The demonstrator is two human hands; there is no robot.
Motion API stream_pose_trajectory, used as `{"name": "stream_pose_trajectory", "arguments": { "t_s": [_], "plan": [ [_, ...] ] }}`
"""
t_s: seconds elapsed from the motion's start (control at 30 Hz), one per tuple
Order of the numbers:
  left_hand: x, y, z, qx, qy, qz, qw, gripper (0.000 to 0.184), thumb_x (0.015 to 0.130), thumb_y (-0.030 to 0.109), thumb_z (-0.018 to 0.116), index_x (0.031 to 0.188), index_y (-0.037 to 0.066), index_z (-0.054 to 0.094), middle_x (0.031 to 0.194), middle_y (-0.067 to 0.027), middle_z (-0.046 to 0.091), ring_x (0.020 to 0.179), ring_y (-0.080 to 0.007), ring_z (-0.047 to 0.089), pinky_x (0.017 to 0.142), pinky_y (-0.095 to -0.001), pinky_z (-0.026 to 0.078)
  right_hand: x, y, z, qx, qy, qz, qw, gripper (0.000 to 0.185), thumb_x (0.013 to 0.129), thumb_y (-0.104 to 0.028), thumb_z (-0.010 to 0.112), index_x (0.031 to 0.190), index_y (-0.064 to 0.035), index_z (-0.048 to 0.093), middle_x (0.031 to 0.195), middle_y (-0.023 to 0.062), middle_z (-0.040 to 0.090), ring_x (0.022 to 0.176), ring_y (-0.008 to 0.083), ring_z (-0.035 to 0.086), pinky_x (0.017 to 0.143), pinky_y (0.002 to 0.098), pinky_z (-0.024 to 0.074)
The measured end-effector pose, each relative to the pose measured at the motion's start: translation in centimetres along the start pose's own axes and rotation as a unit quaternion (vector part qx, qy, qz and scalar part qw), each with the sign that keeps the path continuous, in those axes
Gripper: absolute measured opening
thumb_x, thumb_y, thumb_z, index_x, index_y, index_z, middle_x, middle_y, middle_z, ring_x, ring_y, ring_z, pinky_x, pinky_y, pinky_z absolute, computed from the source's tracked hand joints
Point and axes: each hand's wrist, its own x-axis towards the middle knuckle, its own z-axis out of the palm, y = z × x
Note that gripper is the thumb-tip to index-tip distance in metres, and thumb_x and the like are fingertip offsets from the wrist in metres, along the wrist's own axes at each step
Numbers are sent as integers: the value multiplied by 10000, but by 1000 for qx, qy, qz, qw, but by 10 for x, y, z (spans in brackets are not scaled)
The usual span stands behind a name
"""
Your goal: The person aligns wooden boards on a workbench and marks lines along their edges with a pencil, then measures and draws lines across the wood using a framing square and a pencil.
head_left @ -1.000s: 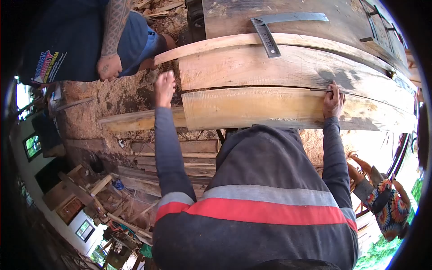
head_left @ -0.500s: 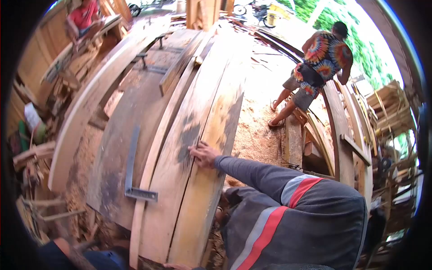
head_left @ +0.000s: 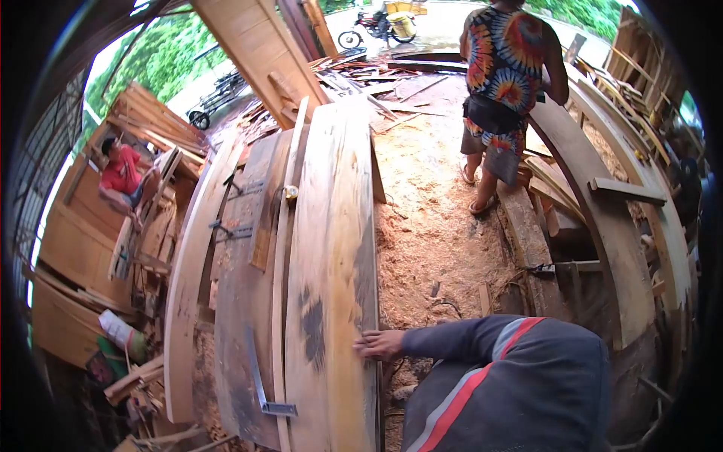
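My right hand [head_left: 379, 344] rests on the right edge of a yellowish plank [head_left: 348, 279], its fingers stretched out and apart, nothing visible in them. Beside that plank, nearly touching, lies a paler plank [head_left: 307, 264] with a dark smudge. A thin strip of wood [head_left: 280, 301] runs along its left side. Across the strip's near end lies a metal try square [head_left: 279, 409], its blade over the dark board [head_left: 237, 331]. Farther up, a small yellow round object [head_left: 291, 193] sits by the strip. My left hand is out of view.
Clamps [head_left: 239, 231] stand on the dark board. A person in patterned clothes [head_left: 504, 83] stands at upper right among long curved boards [head_left: 602, 226]. Another person in red [head_left: 120, 177] sits at left. Wood shavings [head_left: 429, 248] cover the floor right of the planks.
The view has swung round toward the far end of the planks. My right hand has shifted from the seam to the yellowish plank's right edge. My left hand has left the view.
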Motion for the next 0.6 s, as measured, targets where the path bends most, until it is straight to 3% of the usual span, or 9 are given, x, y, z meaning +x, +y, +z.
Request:
{"name": "stream_pose_trajectory", "arguments": {
  "t_s": [0.1, 0.17, 0.23, 0.27, 0.43, 0.5, 0.53, 0.6],
  "plan": [
    [0, 24, 6, 21, 29, 34, 999, 456, 1032, 398, 472, 1294, 39, 575, 1292, -189, 560, 1210, -355, 543, 987, -499, 444, -88, 10, -43, -2, 56, 49, 997, 448, 873, -222, 613, 1309, -167, 525, 1482, 106, 486, 1425, 288, 394, 1195, 548, 238],
    [1, 38, 10, 35, 46, 54, 997, 452, 1032, 395, 471, 1298, 44, 575, 1309, -190, 552, 1220, -359, 539, 987, -507, 443, -158, 31, -70, 84, -43, 257, 962, 335, 895, -253, 598, 1223, -187, 578, 1267, 119, 623, 1260, 296, 546, 1079, 521, 393],
    [7, 52, 17, 47, 64, 78, 994, 449, 1033, 392, 470, 1302, 49, 575, 1325, -191, 545, 1230, -362, 534, 987, -514, 442, -231, 54, -93, 86, -46, 451, 887, 278, 964, -380, 556, 1111, -155, 628, 1008, 180, 679, 973, 386, 649, 866, 505, 508],
    [14, 62, 24, 53, 68, 94, 992, 447, 1033, 391, 470, 1303, 51, 574, 1333, -192, 541, 1235, -364, 532, 987, -517, 442, -237, 27, -151, 29, 13, 507, 861, 325, 998, -415, 502, 1005, -118, 634, 824, 202, 653, 810, 450, 637, 721, 543, 488],
    [70, 190, 27, -2, 2, 105, 995, 439, 1025, 379, 498, 1299, 44, 574, 1355, -178, 526, 1240, -386, 522, 992, -522, 429, -333, 23, -238, -57, 78, 601, 793, 342, 1007, -410, 487, 981, -93, 611, 859, 216, 663, 852, 452, 640, 722, 522, 502],
    [87, 203, 39, -6, -37, 46, 998, 452, 1016, 431, 484, 1304, 94, 577, 1392, -144, 517, 1264, -341, 518, 1002, -516, 404, -354, 18, -246, -48, 132, 653, 744, 313, 1007, -380, 496, 981, -88, 605, 875, 237, 668, 844, 461, 642, 713, 522, 510],
    [90, 201, 43, -8, -40, 35, 999, 452, 1016, 431, 484, 1304, 94, 577, 1392, -144, 517, 1264, -341, 518, 1002, -516, 404, -355, 14, -248, -53, 124, 648, 749, 313, 1007, -380, 496, 981, -88, 605, 875, 237, 668, 844, 461, 642, 713, 522, 510],
    [89, 192, 49, -56, -25, 47, 997, 432, 1016, 397, 494, 1281, 67, 578, 1381, -147, 520, 1258, -340, 522, 1004, -505, 408, -348, -2, -249, -77, 222, 724, 649, 270, 1005, -335, 501, 981, -94, 621, 888, 243, 669, 831, 470, 645, 705, 535, 513]
  ]
}}
